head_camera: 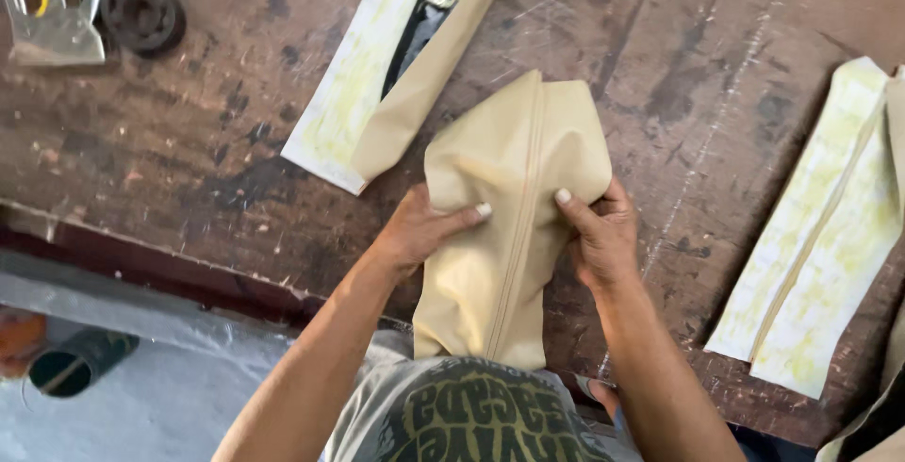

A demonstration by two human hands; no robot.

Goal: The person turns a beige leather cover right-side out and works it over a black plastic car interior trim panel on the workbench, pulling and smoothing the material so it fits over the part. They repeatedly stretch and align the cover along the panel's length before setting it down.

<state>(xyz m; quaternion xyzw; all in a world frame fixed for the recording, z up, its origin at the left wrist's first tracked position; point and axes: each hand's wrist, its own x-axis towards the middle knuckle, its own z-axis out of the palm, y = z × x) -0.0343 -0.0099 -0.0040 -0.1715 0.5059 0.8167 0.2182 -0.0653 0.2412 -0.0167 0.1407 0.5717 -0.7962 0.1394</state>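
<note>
I hold a tan fabric piece with a matching zipper sewn down its middle, over the worn brown wooden table. My left hand grips its left side, thumb pressed on the front near the zipper. My right hand grips the right side, thumb also on the front. The piece is folded at its upper end and hangs down toward my lap.
Another tan piece with a glue-stained white lining lies at the top centre, dark parts inside it. A similar lined piece lies at the right. A black round wheel and clear plastic sit top left. A green tube lies on the floor.
</note>
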